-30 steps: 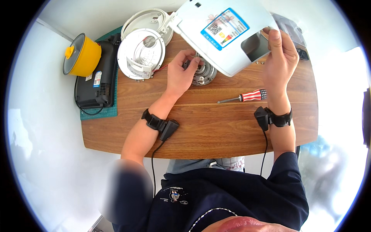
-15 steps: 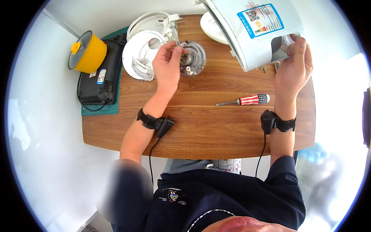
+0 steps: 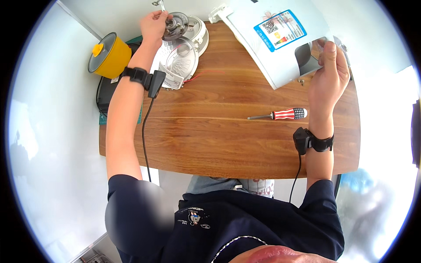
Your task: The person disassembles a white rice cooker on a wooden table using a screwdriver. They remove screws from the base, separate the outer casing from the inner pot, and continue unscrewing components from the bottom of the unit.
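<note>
At the far left, my left hand (image 3: 153, 28) is closed on a round metal heating plate (image 3: 177, 28), holding it up above white plastic parts. Below it lies a round white plastic base (image 3: 188, 59) with a thin red wire trailing onto the table. My right hand (image 3: 331, 76) grips the cut-out edge of a white appliance housing (image 3: 261, 52), with the thumb over the rim. The housing is tilted, and a blue-edged label shows on its wall. Its top runs out of the picture.
A screwdriver (image 3: 287, 114) with a striped handle lies mid-right on the wooden table (image 3: 210, 140). Small screws (image 3: 301, 82) lie by the housing. On the left, a yellow lidded pot (image 3: 116, 57) stands on a black appliance (image 3: 104, 94) over a green mat (image 3: 102, 118).
My left hand has carried the heating plate up and left, from the table to over the white parts. The housing in my right hand has tilted and shifted slightly left.
</note>
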The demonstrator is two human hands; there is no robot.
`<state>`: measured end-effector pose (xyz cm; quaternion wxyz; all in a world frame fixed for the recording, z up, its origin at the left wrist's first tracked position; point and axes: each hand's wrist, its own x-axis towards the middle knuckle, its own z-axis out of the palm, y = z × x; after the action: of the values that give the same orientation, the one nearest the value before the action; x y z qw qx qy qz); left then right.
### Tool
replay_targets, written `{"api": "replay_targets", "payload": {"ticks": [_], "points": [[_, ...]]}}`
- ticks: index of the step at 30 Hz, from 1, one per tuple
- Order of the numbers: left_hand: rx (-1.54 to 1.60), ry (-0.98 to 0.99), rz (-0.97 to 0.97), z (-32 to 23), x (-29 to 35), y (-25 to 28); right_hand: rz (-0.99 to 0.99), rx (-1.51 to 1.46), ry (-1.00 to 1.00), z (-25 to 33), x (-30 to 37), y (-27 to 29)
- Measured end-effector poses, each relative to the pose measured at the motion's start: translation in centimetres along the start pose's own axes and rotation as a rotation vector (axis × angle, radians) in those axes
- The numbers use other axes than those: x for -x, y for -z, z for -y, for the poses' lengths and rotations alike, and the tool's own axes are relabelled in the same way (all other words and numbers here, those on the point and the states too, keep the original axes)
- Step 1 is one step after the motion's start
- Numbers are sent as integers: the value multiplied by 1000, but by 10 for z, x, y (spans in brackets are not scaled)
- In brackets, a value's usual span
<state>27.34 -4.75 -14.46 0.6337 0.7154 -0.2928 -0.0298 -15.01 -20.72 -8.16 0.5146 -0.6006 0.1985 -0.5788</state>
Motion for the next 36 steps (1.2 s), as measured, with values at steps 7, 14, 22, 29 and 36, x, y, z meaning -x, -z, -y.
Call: {"api": "replay_targets", "payload": {"ticks": [7, 14, 22, 29, 36], "points": [[-76, 71, 36, 41, -15, -6, 90, 52, -18, -3, 8, -6], [-191, 113, 91, 50, -22, -13, 123, 26, -59, -4, 14, -14], [-408, 101, 89, 40, -21, -29, 143, 35, -35, -9, 15, -15], [-621, 61, 78, 59, -36, -21, 148, 29, -79, -10, 19, -22], [-552, -54, 68, 66, -26, -22, 201, 63, -98, -14, 22, -21]]}}
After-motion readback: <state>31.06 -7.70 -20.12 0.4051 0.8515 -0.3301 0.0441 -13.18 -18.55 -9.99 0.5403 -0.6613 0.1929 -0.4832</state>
